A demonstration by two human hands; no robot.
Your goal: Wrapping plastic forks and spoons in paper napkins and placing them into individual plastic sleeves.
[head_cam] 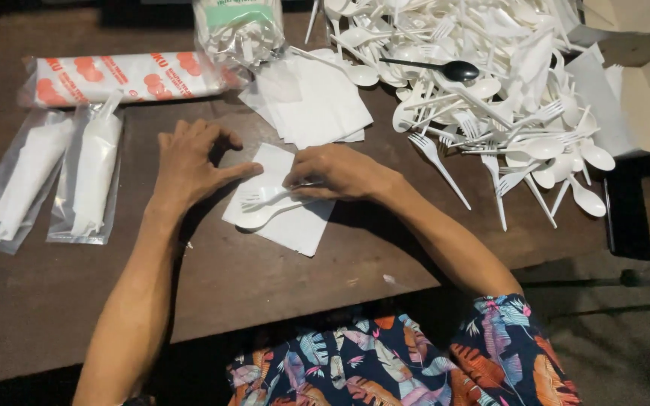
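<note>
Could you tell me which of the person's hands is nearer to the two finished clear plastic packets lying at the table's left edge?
Left. The left hand rests just right of the two clear plastic packets; the right hand lies farther right, on the white napkin.

Red-white pack (126, 77) top left; clear sleeves (47, 177) below.

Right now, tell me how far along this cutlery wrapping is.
Done: two sealed clear packets lie at the left. In hand: the left hand presses a white napkin while the right hand sets a white fork and spoon on it. Left: a big pile of loose white cutlery and a stack of napkins.
</note>
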